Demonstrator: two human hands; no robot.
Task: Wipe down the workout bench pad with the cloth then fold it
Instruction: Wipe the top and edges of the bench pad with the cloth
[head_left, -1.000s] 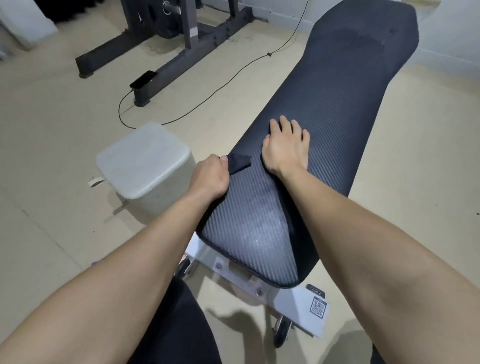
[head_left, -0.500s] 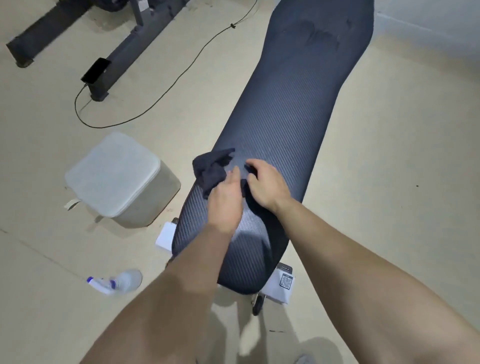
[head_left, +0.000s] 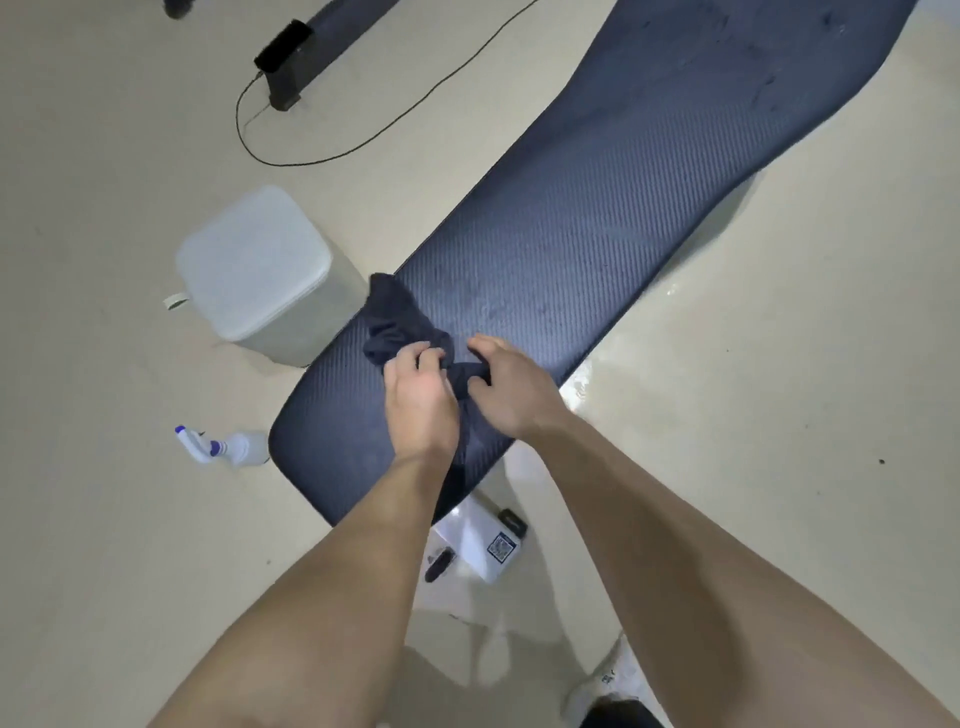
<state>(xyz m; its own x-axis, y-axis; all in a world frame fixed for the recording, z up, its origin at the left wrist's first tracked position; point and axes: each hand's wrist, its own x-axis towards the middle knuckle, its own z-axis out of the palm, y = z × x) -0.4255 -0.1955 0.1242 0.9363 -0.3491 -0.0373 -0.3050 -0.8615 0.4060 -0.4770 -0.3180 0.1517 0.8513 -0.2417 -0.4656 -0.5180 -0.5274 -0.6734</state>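
Observation:
The dark textured bench pad (head_left: 597, 223) runs from the lower middle to the upper right. A dark navy cloth (head_left: 397, 322) lies bunched on the pad's near left part, one end hanging past the left edge. My left hand (head_left: 418, 395) grips the cloth's near end with curled fingers. Right beside it, my right hand (head_left: 506, 387) pinches a fold of the same cloth. The part of the cloth between and under the two hands is mostly hidden.
A pale grey square stool (head_left: 260, 270) stands on the floor left of the bench. A white spray bottle (head_left: 221, 447) lies on the floor near the pad's near end. A black cable (head_left: 363, 140) and a dark rack foot (head_left: 291, 57) lie beyond. White bench base (head_left: 483, 545) below.
The view has pulled back and up. My right hand left its flat rest on the pad and took hold of the cloth; both hands came together, and the cloth now shows bunched on the pad.

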